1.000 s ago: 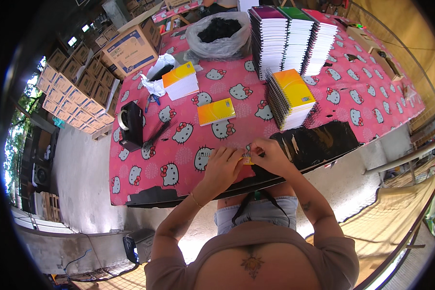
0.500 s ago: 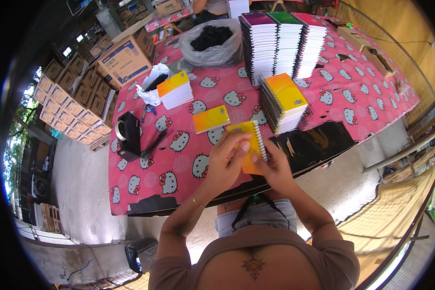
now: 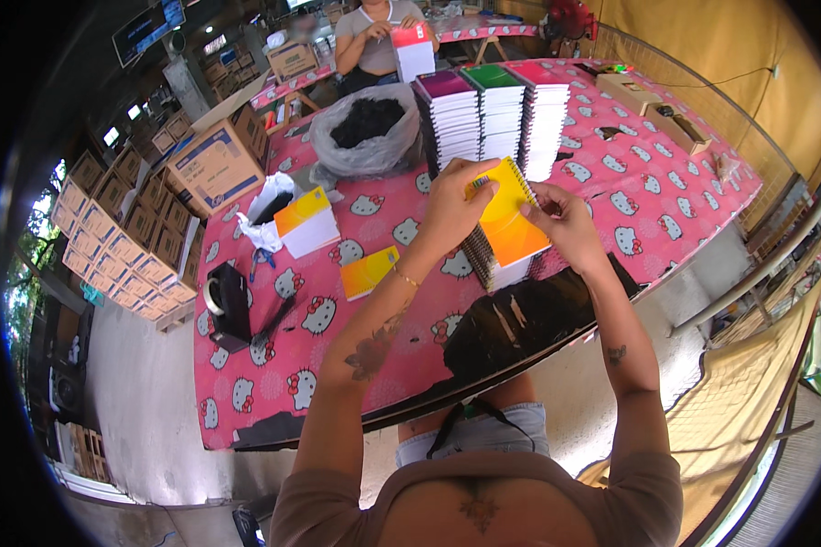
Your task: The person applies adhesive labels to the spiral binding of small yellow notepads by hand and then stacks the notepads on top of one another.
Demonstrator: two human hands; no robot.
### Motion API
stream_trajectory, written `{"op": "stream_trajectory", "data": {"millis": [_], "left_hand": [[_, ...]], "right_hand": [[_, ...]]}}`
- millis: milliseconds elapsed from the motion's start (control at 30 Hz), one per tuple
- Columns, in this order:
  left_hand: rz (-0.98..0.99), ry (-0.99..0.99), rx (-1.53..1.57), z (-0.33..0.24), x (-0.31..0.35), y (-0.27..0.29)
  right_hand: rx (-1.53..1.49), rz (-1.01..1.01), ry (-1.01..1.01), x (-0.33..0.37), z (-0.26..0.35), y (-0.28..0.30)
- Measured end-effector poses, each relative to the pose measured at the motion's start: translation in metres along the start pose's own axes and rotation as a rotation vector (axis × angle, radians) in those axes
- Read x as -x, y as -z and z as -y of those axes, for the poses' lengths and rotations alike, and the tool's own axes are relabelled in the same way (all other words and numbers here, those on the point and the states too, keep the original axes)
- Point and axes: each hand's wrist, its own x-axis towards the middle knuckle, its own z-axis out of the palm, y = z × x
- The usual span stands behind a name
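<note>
While it is raised above the pink patterned tablecloth (image 3: 666, 196), the yellow-orange spiral notebook (image 3: 506, 219) sits between both hands: the left hand (image 3: 452, 210) clamps its upper left edge by the wire binding, and the right hand (image 3: 566, 223) pinches its right edge. Just beneath lies a short stack of like notebooks (image 3: 493, 264). Taller stacks (image 3: 497, 114) stand behind, a loose yellow notebook (image 3: 368, 272) and a black tape dispenser (image 3: 228, 305) to the left.

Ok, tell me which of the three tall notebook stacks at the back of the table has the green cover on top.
The middle tall stack of spiral notebooks: its top is green, while the left stack is purple-topped and the right stack pink-topped.
</note>
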Motion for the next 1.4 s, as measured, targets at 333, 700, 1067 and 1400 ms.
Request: {"op": "stream_trajectory", "data": {"millis": [333, 700, 1067, 1400], "left_hand": [[-0.099, -0.036, -0.180, 0.019, -0.018, -0.005], [-0.195, -0.016, -0.242, 0.056, 0.042, 0.025], [0.211, 0.028, -0.816, 0.110, 0.205, 0.117], [0.070, -0.130, -0.571, 0.007, 0.217, 0.058]], "right_hand": [[0.245, -0.032, 0.063, -0.032, -0.004, 0.011], [0.516, -0.031, 0.045, -0.043, -0.072, 0.005], [0.129, 0.064, 0.445, 0.037, 0.036, -0.077], [-0.457, 0.323, -0.173, 0.105, -0.085, -0.169]]}}
